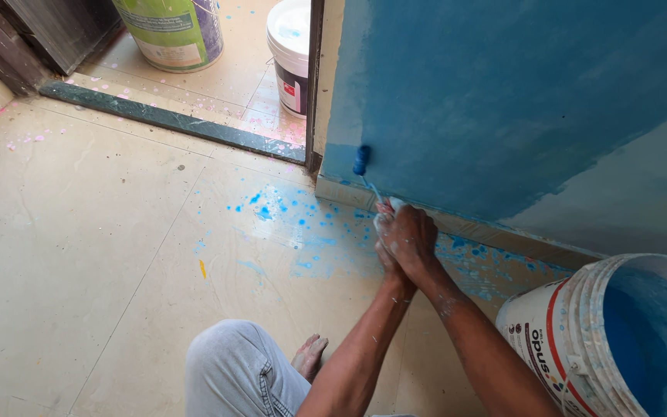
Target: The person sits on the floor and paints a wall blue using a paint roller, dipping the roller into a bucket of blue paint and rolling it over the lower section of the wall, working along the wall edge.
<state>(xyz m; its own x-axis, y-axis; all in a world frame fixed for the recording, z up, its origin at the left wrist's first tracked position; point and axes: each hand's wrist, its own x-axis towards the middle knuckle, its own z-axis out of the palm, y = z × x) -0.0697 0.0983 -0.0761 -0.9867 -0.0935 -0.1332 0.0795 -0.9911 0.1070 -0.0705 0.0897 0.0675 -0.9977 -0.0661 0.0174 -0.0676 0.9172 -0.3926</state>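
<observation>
- Green drum [173, 31] at 11 o'clock, past the sill: pale label band, clear of the wet work.
- White pail [293, 54] at 12, dark label.
- Roller [361, 161] low on the blue wall [503, 93], by the skirting.
- Left hand [386, 251] and right hand [409, 235], stacked, grip closed on the roller handle for steadiness.
- Paint bucket [580, 340] at 4, within reach; red-striped label.
</observation>
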